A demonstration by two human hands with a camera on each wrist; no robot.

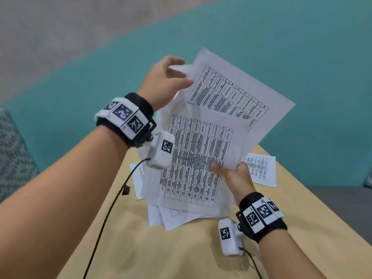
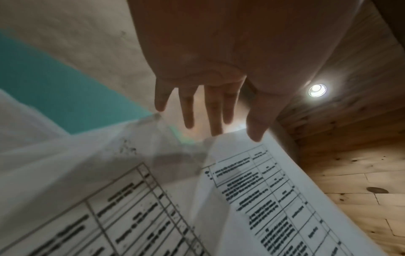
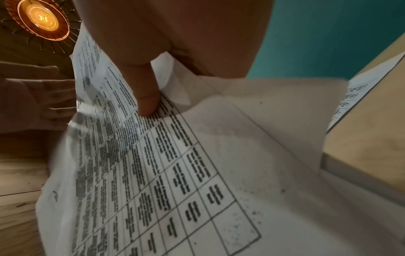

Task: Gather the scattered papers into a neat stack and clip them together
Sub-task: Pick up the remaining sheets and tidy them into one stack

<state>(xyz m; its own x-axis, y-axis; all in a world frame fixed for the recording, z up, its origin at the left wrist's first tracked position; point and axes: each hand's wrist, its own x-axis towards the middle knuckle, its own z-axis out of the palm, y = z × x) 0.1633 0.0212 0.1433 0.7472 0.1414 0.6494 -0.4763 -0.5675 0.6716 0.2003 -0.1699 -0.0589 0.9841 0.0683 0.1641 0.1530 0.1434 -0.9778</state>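
Note:
My right hand (image 1: 223,168) grips several printed table sheets (image 1: 197,158) at their right edge, thumb (image 3: 149,104) on top, and holds them tilted above the tan table (image 1: 161,254). The sheets fan out, and one (image 1: 231,91) sticks out up and to the right. My left hand (image 1: 181,71) reaches the top corner of the fan with straight fingers (image 2: 214,121) touching the paper edge. More sheets lie on the table: a pile (image 1: 175,218) under the held ones and one (image 1: 261,170) to the right. A black binder clip (image 1: 125,190) lies on the table at the left.
A wrist camera cable (image 1: 112,202) crosses the table beside the clip. Grey upholstery (image 1: 342,208) borders the table on the right and patterned fabric (image 1: 12,148) shows at the far left. A teal surface (image 1: 80,77) lies beyond the table.

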